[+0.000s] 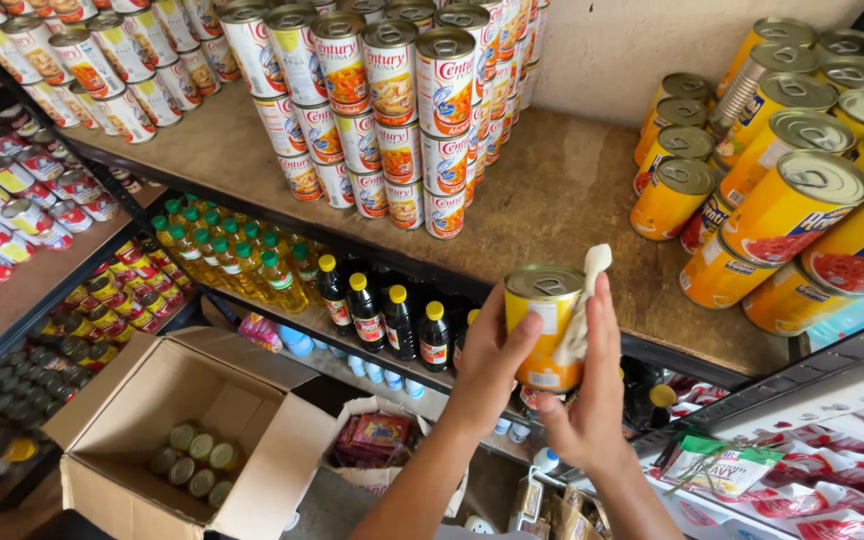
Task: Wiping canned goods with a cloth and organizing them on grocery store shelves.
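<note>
My left hand (485, 366) grips a yellow can (544, 322) with a pull-tab lid, held upright in front of the wooden shelf. Against the can's right side, my right hand (592, 395) presses a small white cloth (586, 300); the cloth's tip sticks up above the lid. Both hands are at lower centre, just below the shelf's front edge.
The wooden shelf (552, 200) carries a stack of white-labelled cans (392, 110) at centre and piled yellow cans (792, 170) at right. Dark sauce bottles (382, 315) and oil bottles (222, 250) fill the shelf below. An open cardboard box (192, 440) with several cans stands on the floor.
</note>
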